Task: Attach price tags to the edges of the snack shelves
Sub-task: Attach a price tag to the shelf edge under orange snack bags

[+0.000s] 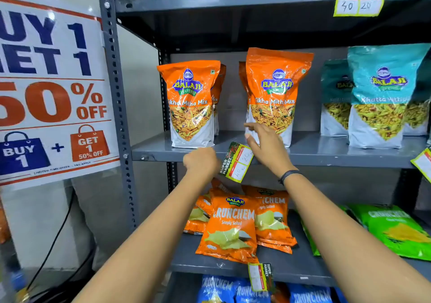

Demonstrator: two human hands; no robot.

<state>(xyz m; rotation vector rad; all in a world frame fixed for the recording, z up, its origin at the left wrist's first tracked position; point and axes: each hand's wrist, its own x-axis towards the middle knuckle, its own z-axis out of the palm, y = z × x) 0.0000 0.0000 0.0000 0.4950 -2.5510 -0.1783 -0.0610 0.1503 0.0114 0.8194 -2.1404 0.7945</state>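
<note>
A yellow-edged price tag [236,162], marked 40 and 20, hangs tilted against the front edge of the middle grey shelf [158,154]. My left hand [201,161] is closed at the tag's left side, apparently pinching it; the contact itself is hidden. To the tag's right, my right hand [265,147] hovers with fingers spread, reaching over the shelf edge below an orange Tikha Mitha Mix bag [275,95]. Three other tags are on the shelves: one on the top shelf edge [358,1], one on the lower shelf edge [260,277], and one at the far right [423,162].
A second orange mix bag [190,103] and teal bags [382,95] stand on the middle shelf. Orange Crunchem packs [229,228] and green packs [396,230] lie on the shelf below. A 50% off poster [53,88] hangs left of the perforated upright [116,88].
</note>
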